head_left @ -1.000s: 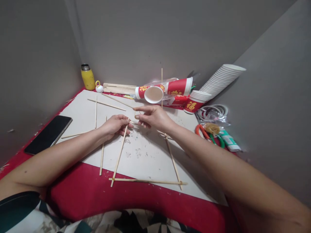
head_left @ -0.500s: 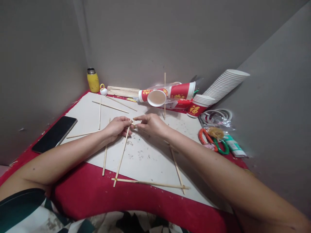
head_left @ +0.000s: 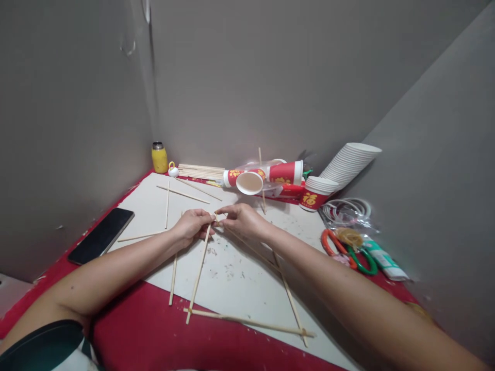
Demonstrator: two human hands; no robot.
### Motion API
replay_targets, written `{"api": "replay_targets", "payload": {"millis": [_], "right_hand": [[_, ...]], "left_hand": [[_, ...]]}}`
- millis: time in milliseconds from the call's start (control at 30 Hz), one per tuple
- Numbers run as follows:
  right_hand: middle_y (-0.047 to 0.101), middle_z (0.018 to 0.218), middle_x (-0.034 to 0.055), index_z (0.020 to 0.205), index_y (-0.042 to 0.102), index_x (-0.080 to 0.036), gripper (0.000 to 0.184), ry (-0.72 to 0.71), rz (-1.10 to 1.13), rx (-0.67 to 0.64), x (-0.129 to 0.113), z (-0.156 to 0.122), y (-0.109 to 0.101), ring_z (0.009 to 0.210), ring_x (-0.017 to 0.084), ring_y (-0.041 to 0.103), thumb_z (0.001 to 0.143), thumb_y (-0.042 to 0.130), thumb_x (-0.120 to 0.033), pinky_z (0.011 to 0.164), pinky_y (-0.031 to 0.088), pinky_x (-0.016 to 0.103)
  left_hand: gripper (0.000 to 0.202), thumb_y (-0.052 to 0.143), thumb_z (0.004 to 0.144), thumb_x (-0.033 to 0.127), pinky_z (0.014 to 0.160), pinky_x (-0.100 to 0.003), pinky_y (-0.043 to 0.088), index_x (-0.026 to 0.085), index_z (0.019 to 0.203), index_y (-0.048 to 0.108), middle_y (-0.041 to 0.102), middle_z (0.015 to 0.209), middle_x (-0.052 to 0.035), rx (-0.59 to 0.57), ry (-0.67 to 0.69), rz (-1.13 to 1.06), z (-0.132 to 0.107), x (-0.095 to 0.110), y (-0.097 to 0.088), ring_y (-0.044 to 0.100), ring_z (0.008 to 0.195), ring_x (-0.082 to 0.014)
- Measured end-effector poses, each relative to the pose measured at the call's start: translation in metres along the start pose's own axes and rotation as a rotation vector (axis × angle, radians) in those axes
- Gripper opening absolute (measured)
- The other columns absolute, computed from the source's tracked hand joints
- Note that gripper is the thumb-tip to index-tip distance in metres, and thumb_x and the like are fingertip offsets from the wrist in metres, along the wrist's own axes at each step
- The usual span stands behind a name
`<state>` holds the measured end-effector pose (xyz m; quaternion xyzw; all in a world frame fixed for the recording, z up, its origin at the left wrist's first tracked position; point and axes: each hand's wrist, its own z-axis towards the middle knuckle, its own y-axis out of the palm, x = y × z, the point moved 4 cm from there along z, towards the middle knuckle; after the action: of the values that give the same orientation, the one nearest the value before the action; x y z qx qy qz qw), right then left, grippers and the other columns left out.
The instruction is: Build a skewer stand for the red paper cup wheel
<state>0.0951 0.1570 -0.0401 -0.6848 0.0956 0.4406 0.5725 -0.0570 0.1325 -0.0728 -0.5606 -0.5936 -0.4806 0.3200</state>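
Thin wooden sticks form a frame [head_left: 247,320] on a white board [head_left: 240,278] over a red table. My left hand [head_left: 192,225] pinches the top end of the frame's left stick [head_left: 198,275]. My right hand [head_left: 242,220] pinches closed at the same joint, fingertips touching those of the left hand. Whatever small thing sits between the fingers is too small to make out. A slanted stick [head_left: 251,248] runs from the joint under my right forearm, and another side stick [head_left: 292,304] goes down to the bottom right corner.
Loose sticks [head_left: 181,194] lie at the board's far left, with a bundle of sticks [head_left: 201,171] by the wall. A yellow bottle [head_left: 159,157], red paper cups [head_left: 266,178], a white cup stack [head_left: 348,162], scissors [head_left: 348,250], a glue tube [head_left: 384,257] and a black phone [head_left: 102,235] surround it.
The view has tilted up, so everything sits lower in the picture. My right hand has come down and in to meet the left hand at the stick joint.
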Motion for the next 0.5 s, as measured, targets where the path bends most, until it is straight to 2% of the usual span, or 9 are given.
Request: {"api": "replay_targets", "payload": {"millis": [67, 167, 333, 500], "right_hand": [[0.07, 0.073, 0.0054, 0.117, 0.072, -0.008, 0.046, 0.007, 0.006, 0.022, 0.0004, 0.0005, 0.0001, 0.064, 0.014, 0.055, 0.077, 0.071, -0.03, 0.064, 0.042, 0.026], [0.065, 0.068, 0.0031, 0.124, 0.069, -0.008, 0.052, 0.022, 0.026, 0.008, 0.0027, 0.002, 0.0028, 0.06, 0.013, 0.05, 0.078, 0.071, -0.032, 0.058, 0.04, 0.025], [0.058, 0.06, -0.0003, 0.125, 0.068, -0.01, 0.054, -0.004, 0.059, -0.026, 0.005, 0.0061, 0.0057, 0.055, 0.012, 0.044, 0.078, 0.071, -0.035, 0.054, 0.036, 0.025], [0.06, 0.06, -0.0004, 0.127, 0.067, -0.009, 0.052, 0.021, 0.056, -0.055, 0.0063, 0.0058, 0.0058, 0.054, 0.011, 0.045, 0.078, 0.069, -0.029, 0.054, 0.037, 0.024]], "left_hand": [[0.013, 0.065, 0.084, 0.013, 0.041, -0.02, 0.049, 0.011, 0.074, 0.057, 0.068, 0.067, -0.0046, 0.006, 0.004, -0.004, 0.0006, -0.0006, -0.0007, 0.061, 0.044, -0.0101], [0.013, 0.064, 0.084, 0.012, 0.04, -0.02, 0.049, 0.012, 0.073, 0.056, 0.066, 0.064, -0.0037, 0.019, 0.011, -0.002, 0.0013, -0.001, -0.0016, 0.059, 0.042, -0.0095], [0.014, 0.061, 0.085, 0.013, 0.041, -0.019, 0.049, 0.011, 0.072, 0.056, 0.066, 0.064, -0.0044, 0.015, 0.021, 0.008, 0.0005, -0.0009, -0.0014, 0.059, 0.043, -0.0091], [0.014, 0.062, 0.086, 0.011, 0.041, -0.02, 0.048, 0.012, 0.073, 0.056, 0.066, 0.062, -0.0043, 0.021, 0.011, -0.011, -0.0016, -0.0013, 0.0005, 0.058, 0.042, -0.0093]]}}
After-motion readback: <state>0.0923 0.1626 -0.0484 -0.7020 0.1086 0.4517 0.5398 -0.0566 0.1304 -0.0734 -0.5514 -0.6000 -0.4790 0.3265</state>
